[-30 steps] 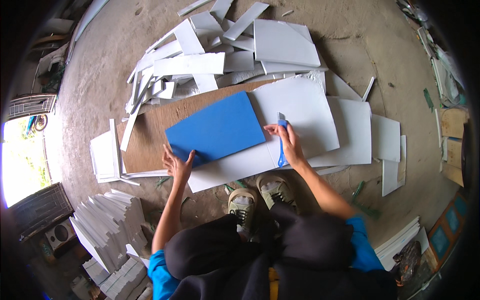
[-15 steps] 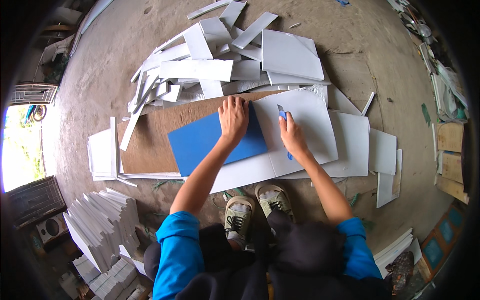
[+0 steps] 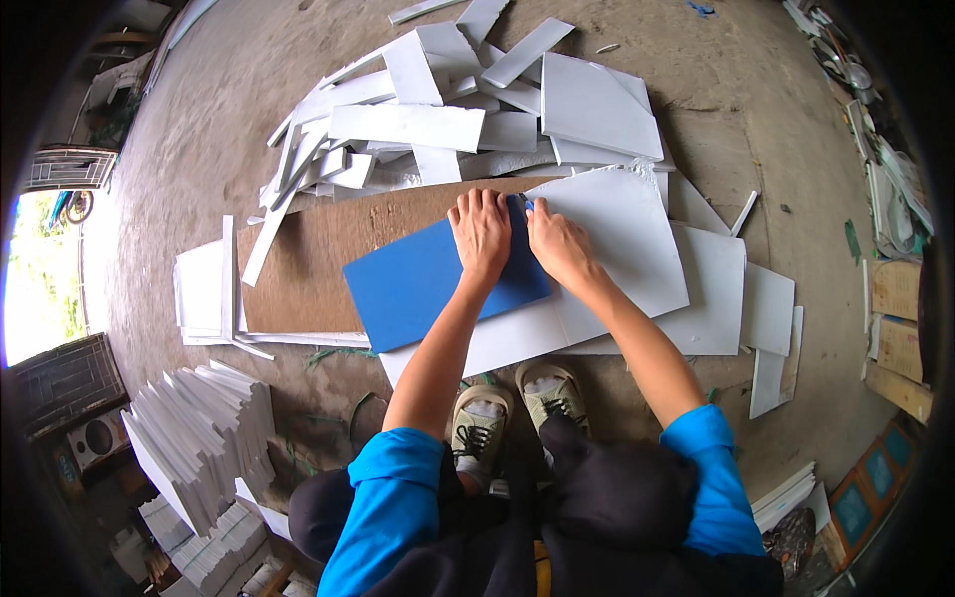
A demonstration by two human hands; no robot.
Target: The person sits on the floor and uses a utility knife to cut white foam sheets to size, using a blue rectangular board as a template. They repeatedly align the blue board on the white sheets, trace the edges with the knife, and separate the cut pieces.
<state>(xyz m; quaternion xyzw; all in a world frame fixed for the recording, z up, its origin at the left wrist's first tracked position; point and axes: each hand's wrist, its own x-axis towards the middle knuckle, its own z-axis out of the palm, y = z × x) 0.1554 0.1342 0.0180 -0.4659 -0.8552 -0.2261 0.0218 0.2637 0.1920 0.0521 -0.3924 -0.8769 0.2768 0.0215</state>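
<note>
At the far left, a stack of white panels (image 3: 204,438) stands on edge on the concrete floor (image 3: 199,129); no box or bin holds anything here, everything lies loose. Further in, a long brown board (image 3: 298,269) lies flat on the floor, its long axis running left to right, with white sheets poking out from under its left end. Behind it is a heap of white offcut strips (image 3: 398,124), crossing one another at all angles.

On the brown board lies the blue sheet (image 3: 428,284), a flat rectangle whose long axis runs left to right, tilted so that its right end sits farther from the person. Its left half is bare; its near edge overlaps a white sheet below. The left hand (image 3: 480,231) presses flat on the blue sheet's right end, fingers spread and pointing away, gripping nothing. Just beside it, almost touching, the right hand (image 3: 559,244) is clenched around a small blue tool (image 3: 527,204) whose tip shows at the sheet's far right corner; what kind of tool cannot be made out.

Right of the hands lies a large white sheet (image 3: 627,239), overlapping more white sheets (image 3: 736,298) beyond. Bare floor opens past their right edge.
</note>
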